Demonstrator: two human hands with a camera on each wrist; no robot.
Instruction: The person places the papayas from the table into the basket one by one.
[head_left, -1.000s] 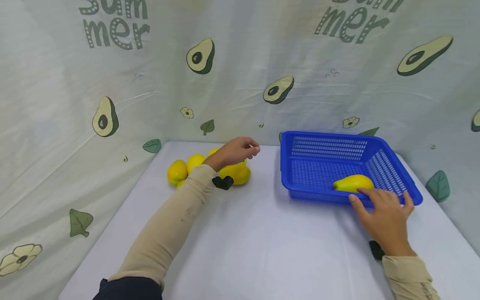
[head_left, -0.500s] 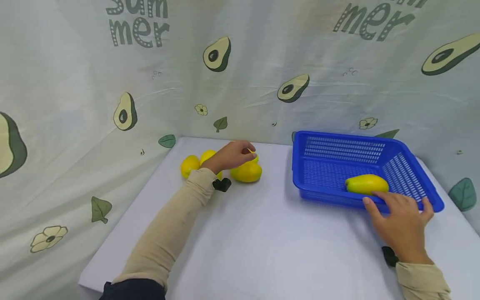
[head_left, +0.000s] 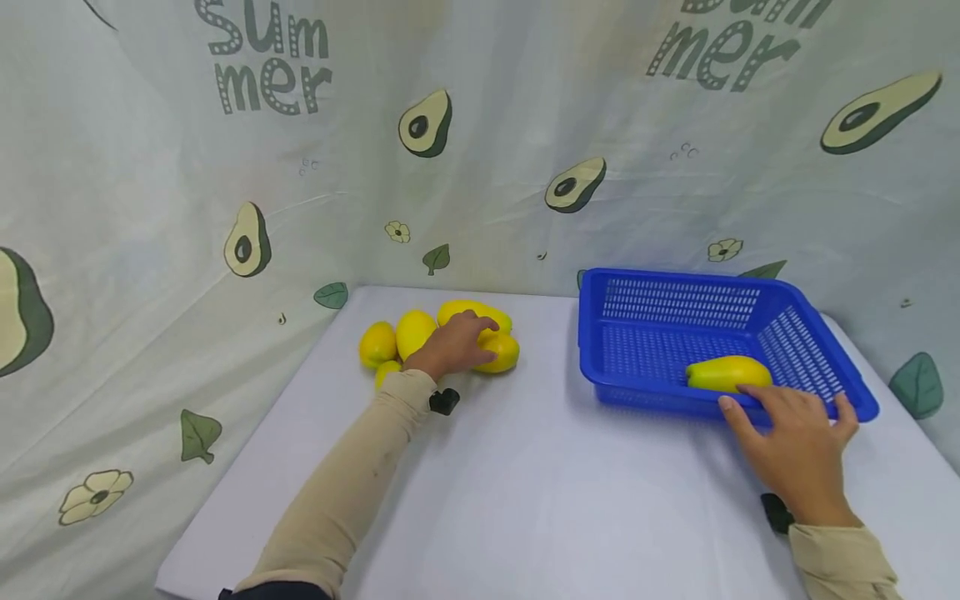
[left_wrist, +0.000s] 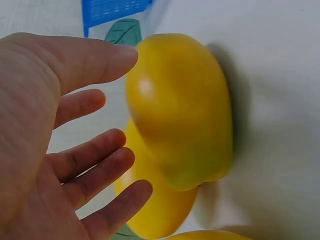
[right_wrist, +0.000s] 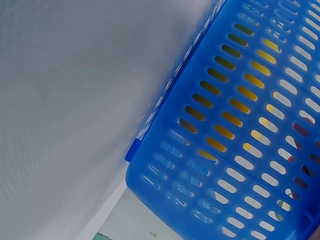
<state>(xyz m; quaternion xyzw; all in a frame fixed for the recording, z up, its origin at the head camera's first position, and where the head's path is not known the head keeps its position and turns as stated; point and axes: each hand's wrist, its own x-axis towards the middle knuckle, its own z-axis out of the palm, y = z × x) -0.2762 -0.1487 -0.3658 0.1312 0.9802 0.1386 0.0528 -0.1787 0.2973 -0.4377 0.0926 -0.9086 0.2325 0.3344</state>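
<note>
My left hand (head_left: 453,343) hovers over a group of yellow fruits, fingers and thumb spread. Closest to it lies a yellow mango (head_left: 501,352), greenish at one end in the left wrist view. There the thumb tip is at the mango's edge; whether it touches I cannot tell. A longer yellow fruit (head_left: 474,312) lies just behind. My right hand (head_left: 798,450) holds the near rim of a blue plastic basket (head_left: 587,350), fingers over the edge. Inside the basket rests one elongated yellow fruit (head_left: 727,373) with a greenish tip, also visible through the slots in the right wrist view.
Left of my left hand sit several rounder yellow fruits, among them one at the far left (head_left: 377,344), a taller one (head_left: 415,333) and a partly hidden one (head_left: 386,372). A white-covered table (head_left: 555,492) runs up to a printed cloth backdrop (head_left: 495,125).
My left hand has lowered and drawn back toward the mango, uncovering the longer fruit behind. My right hand stays on the basket rim. The head view has shifted slightly.
</note>
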